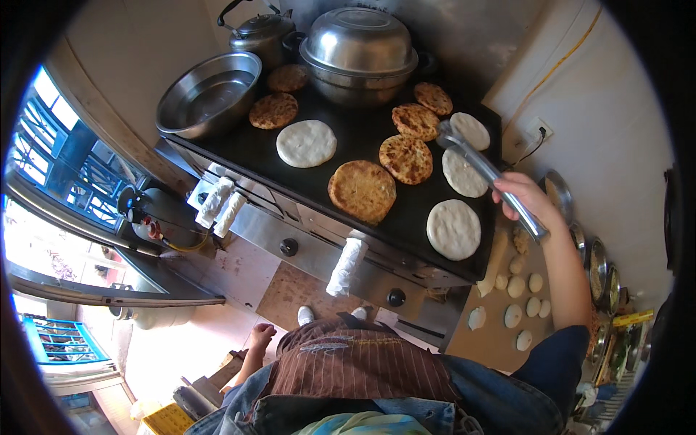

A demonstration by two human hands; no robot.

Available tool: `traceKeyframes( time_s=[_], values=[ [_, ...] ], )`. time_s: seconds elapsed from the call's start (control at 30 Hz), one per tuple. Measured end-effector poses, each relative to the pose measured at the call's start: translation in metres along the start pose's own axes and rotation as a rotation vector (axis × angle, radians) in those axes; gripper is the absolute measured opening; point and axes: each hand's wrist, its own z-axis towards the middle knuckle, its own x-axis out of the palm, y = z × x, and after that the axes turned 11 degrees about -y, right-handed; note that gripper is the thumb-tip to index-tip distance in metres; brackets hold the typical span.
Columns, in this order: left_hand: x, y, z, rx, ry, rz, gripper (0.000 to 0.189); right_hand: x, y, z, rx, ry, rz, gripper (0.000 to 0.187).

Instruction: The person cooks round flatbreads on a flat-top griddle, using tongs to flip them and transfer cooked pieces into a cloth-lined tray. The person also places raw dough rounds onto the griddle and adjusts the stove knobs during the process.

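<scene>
My right hand (519, 197) grips the handle of a pair of metal tongs (481, 163). The tips of the tongs lie over the griddle, beside a browned flatbread (416, 121) and two pale flatbreads (470, 131). More browned rounds, among them a large golden one (362, 191), rest on the black griddle (321, 190). Near its right front corner lies a pale flatbread (453, 229), and another pale one (306, 143) is left of the middle. My left hand (263, 336) hangs low beside my apron, its fingers curled; whether it holds anything cannot be told.
On the griddle's back stand a covered steel pot (359, 51), a kettle (263, 32) and a steel basin (209, 98). Dough balls (516, 286) sit on a board at the right, near metal bowls (597, 266). A gas cylinder (168, 215) stands at the left.
</scene>
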Motion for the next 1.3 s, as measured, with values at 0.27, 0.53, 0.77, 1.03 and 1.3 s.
traceKeyframes(
  time_s=[0.27, 0.53, 0.77, 1.03, 1.3],
  values=[
    [-0.02, -0.009, 0.026, 0.074, 0.034, 0.143, 0.021, 0.058, -0.006, 0.032, -0.057, -0.022, 0.191, 0.023],
    [-0.045, 0.036, 0.02, 0.4, 0.186, 0.232, 0.022, 0.066, 0.004, -0.007, -0.901, -0.434, -1.034, 0.052],
    [-0.04, 0.094, 0.039, 0.225, 0.029, 0.289, 0.022, 0.04, -0.011, -0.11, 0.091, 0.074, 0.004, 0.029],
    [-0.049, 0.062, 0.051, 0.198, 0.006, 0.281, 0.023, 0.091, -0.038, -0.073, -0.003, 0.019, 0.158, 0.025],
    [-0.029, 0.017, 0.022, 0.16, 0.035, 0.111, 0.021, 0.098, -0.016, -0.104, -0.777, -0.403, -0.961, 0.052]
  ],
)
